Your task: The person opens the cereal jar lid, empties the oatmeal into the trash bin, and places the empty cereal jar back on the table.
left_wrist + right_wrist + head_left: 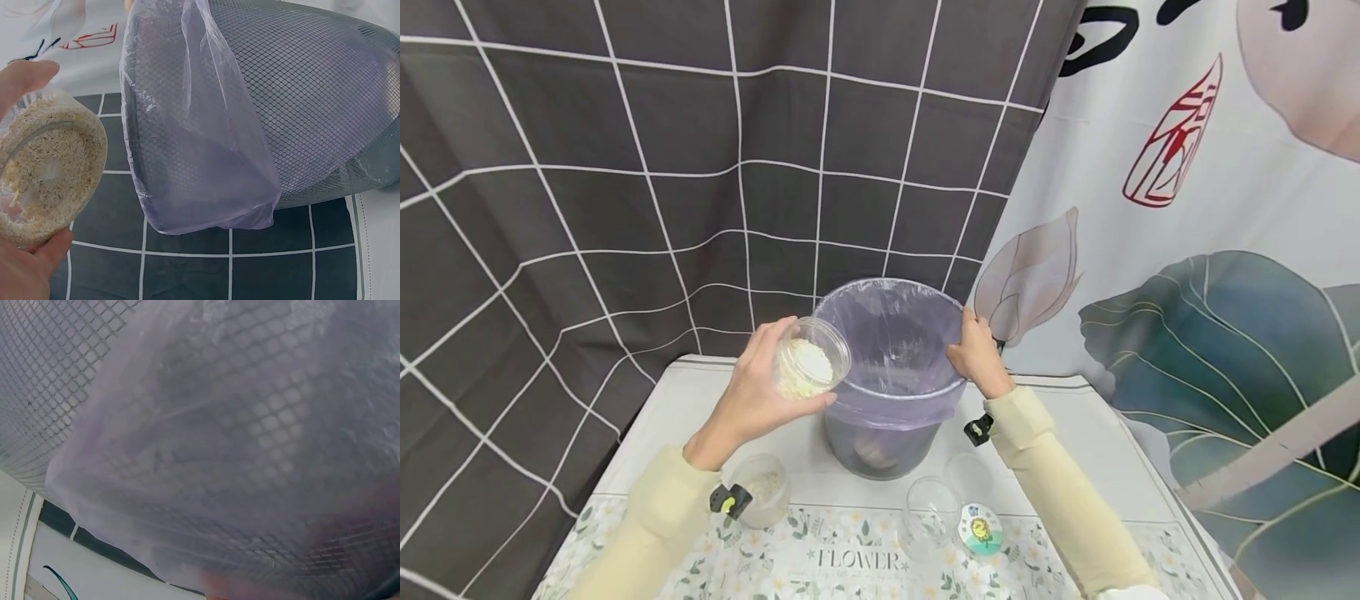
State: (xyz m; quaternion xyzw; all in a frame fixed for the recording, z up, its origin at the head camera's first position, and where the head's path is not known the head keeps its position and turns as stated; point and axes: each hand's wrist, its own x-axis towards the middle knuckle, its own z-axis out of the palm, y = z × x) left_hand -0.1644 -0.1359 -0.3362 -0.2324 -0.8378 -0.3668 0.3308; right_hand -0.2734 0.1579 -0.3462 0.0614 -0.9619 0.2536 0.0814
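My left hand [752, 396] holds a clear plastic jar [831, 333] of pale, rice-like grains [56, 156], its mouth tilted toward the bin. Thumb and fingers wrap its sides, and the grains are still inside. Beside it stands a grey mesh trash bin [880, 457] lined with a thin purple bag [891, 333], which is folded over the rim. On the bin's right rim, my right hand [979, 354] grips the edge and the bag. The right wrist view is mostly filled by the bag [187, 456] over the mesh, so the fingers are largely hidden there.
Left of the bin stands another clear jar [762, 493] with pale contents. To the front right are a clear jar [931, 510], a transparent disc [967, 475] and a round printed lid [981, 531]. A floral mat [842, 579] covers the white table's [1045, 442] near part; curtains hang behind.
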